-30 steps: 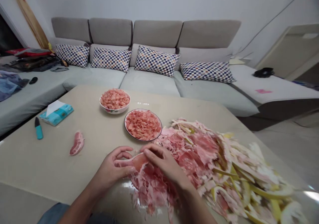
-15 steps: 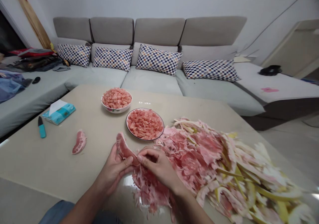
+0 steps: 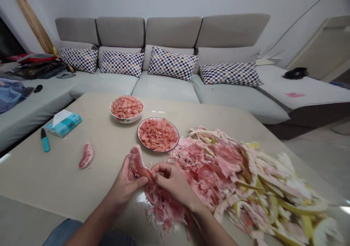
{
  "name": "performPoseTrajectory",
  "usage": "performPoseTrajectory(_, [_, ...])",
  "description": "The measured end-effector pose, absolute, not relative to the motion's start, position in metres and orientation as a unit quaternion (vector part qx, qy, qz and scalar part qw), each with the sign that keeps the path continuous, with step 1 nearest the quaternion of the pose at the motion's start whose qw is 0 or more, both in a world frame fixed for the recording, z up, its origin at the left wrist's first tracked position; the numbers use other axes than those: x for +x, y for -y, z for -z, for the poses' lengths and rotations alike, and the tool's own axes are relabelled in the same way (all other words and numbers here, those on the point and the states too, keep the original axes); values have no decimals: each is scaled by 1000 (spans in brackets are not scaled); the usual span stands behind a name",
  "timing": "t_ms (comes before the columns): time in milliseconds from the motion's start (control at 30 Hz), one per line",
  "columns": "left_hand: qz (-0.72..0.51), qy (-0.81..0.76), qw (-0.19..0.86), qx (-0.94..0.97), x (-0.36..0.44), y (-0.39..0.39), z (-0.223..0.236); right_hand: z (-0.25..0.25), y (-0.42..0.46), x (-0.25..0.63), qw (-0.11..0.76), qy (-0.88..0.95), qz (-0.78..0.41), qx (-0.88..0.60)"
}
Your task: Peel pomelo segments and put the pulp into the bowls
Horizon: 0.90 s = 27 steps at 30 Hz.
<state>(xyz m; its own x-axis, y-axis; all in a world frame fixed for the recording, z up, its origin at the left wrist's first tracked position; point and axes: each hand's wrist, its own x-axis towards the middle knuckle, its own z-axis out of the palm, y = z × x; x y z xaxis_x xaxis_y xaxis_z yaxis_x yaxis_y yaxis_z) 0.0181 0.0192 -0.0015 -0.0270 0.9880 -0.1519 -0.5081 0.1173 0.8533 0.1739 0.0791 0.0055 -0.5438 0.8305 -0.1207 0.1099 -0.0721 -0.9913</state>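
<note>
A pink pomelo segment [image 3: 137, 162] is in my left hand [image 3: 125, 183], its fingers behind it and its thumb pressed along the lower end. My right hand [image 3: 172, 182] pinches at the segment's right end, thumb and forefinger together; the exact bit between the fingertips is hidden. Below and right of my hands lies a heap of torn pink membrane [image 3: 202, 166]. Just beyond them stands a dark-rimmed plate [image 3: 138, 138] of pink pomelo pulp [image 3: 158, 134]. Another pomelo segment [image 3: 86, 155] lies on the table to the left.
A white bowl [image 3: 127, 120] heaped with pulp stands behind the plate. Yellow-green pomelo rind [image 3: 298, 206] spreads over the table's [image 3: 109, 144] right side. At the left are a teal-handled knife [image 3: 45, 141] and a tissue pack [image 3: 65, 123]. A sofa [image 3: 166, 89] with checked cushions lines the far side.
The segment has tilted slightly in my left hand, and more of its flesh shows near my right fingertips. My view has shifted a little; the dishes and heap stay put.
</note>
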Motion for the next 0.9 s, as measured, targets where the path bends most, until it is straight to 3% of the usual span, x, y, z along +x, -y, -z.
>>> performPoseTrajectory(133, [-601,-393,629,297,18,-19,-2,0,-82,171,290,557,-685,-370])
performPoseTrajectory(400, [-596,-347,694,205,13,-19,-5,-3,-73,170,370,767,-398,-341])
performPoseTrajectory(767, [-584,-491,585,276,20,-19,-4,4,-70,171,325,838,-330,-288])
performPoseTrajectory(900, [-563,-498,588,298,22,-20,-5,6,-68,169,328,854,-279,-292])
